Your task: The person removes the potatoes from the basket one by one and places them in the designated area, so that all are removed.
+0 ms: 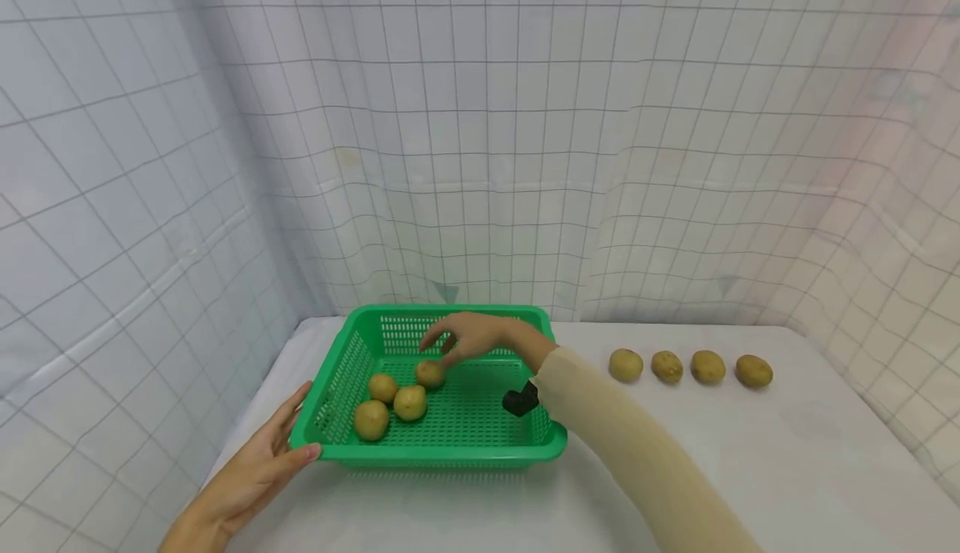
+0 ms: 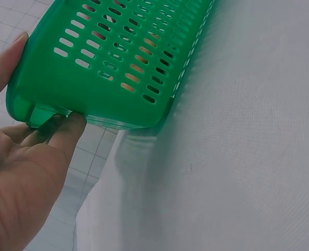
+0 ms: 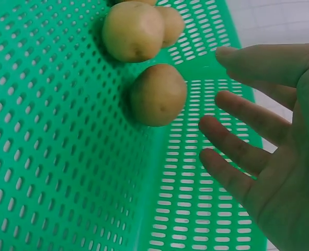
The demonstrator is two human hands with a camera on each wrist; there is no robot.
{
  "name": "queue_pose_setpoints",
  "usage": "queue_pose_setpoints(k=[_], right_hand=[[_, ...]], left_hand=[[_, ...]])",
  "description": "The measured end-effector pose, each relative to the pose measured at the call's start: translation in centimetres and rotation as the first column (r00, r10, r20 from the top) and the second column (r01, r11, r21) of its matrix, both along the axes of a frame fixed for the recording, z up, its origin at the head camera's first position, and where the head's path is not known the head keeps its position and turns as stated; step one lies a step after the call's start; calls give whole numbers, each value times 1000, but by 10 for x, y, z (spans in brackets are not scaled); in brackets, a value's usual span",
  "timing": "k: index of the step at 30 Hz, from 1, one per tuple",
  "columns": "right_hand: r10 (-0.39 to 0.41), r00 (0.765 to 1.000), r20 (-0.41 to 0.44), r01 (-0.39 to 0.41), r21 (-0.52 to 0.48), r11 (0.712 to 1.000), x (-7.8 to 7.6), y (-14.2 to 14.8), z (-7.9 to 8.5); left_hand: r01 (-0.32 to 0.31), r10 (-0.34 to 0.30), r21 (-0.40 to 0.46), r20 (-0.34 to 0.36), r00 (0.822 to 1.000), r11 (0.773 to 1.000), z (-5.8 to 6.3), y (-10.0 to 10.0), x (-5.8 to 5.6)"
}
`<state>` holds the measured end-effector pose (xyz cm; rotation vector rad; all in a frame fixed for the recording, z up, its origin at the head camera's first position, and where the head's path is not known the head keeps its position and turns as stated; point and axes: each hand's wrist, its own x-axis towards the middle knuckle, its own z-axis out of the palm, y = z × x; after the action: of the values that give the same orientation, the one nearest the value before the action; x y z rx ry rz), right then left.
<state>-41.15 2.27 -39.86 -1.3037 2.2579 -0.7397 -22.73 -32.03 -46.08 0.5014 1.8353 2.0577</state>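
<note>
A green plastic basket (image 1: 450, 454) with slotted walls stands on the white table. My left hand (image 1: 258, 461) grips its front left corner; in the left wrist view, the fingers (image 2: 70, 130) reach under the rim of the basket (image 2: 55, 89). Several potatoes lie in the left part of the basket, among them a round potato (image 1: 410, 403) and the rearmost potato (image 1: 430, 374). My right hand (image 1: 472, 336) hovers over the basket just by that rearmost one. In the right wrist view, its fingers are spread apart from the nearest potato (image 3: 158, 95), with nothing held.
To the right of the basket, several potatoes stand in a row on the white tabletop (image 1: 675, 436); the leftmost potato (image 1: 626, 365) is nearest the basket. White gridded curtains (image 1: 480, 161) hang behind the table and on both sides.
</note>
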Motion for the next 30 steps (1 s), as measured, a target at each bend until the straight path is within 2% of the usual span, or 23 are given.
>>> queue_pose_setpoints(k=[4,8,15,19,24,30], right_hand=[[-7,999,-48,12,95,995,-2,-7,-4],[-21,998,-54,28,146,989,-4,-12,-6],[21,998,-59,-8,206,978,-10,-18,-18],[18,998,-54,-5,238,971,-13,-20,-24],[44,999,-18,-38,259,965,-14,-26,-27],[74,997,-32,-61,292,954,-13,-30,-29]], left_hand=[[-2,2,-17,-5,1000,1000,0,-1,0],[6,-6,-20,-18,1000,1000,0,0,1],[-8,8,-9,-21,1000,1000,0,3,1],[-7,7,-9,-16,1000,1000,1,3,-1],[-28,27,-24,-8,1000,999,1,0,-1],[-7,6,-32,-18,1000,999,4,0,1]])
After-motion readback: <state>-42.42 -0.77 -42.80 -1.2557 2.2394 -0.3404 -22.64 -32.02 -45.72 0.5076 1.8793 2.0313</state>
